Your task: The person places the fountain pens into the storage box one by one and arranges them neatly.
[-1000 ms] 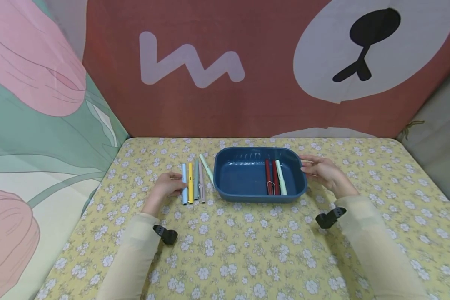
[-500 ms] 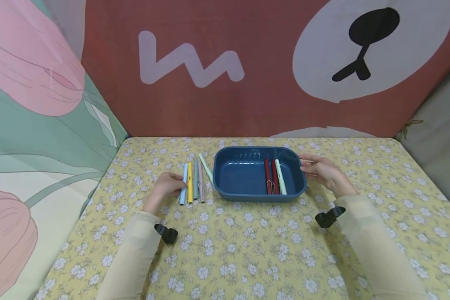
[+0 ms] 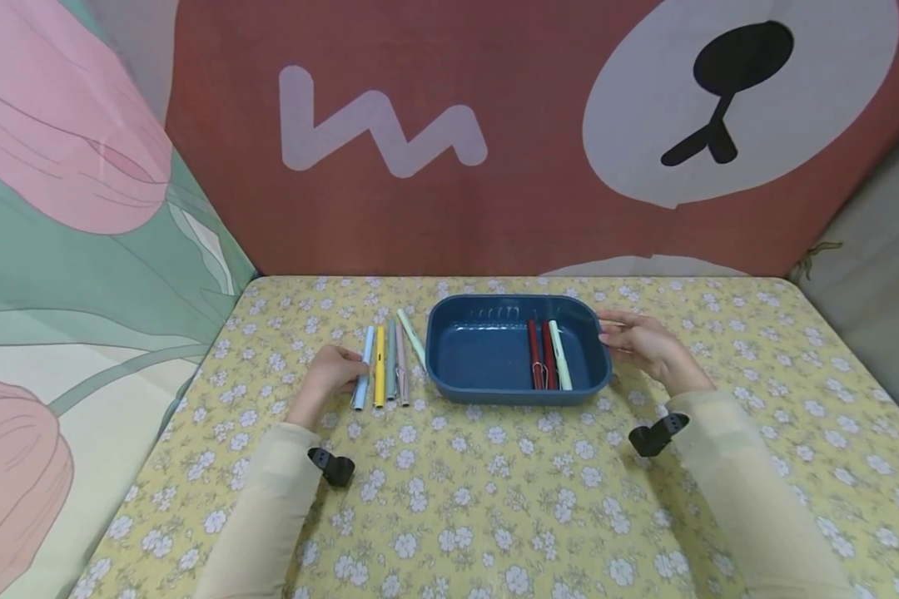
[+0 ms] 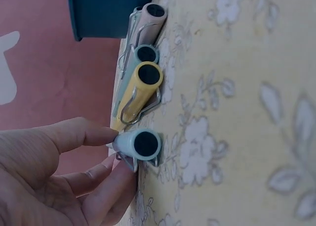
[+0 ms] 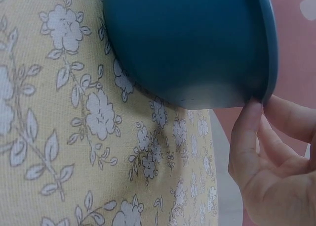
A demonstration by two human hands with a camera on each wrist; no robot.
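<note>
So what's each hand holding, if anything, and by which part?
Left hand: the blue pen, pinched near mid-length. Right hand: the tray, by its right-end rim.

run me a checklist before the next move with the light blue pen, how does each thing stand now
1. Left hand pinches the light blue pen: ok.
2. Its near end is apart from the yellow pen: ok, a gap shows in the left wrist view.
3. Right hand touches the blue tray: ok, fingertips at the rim.
4. Tray has room: ok, its left part is bare; two dark red pens and one pale green pen lie to the right.
5. Outer pale green pen clears the tray: cannot tell, its lower end is at the wall.
</note>
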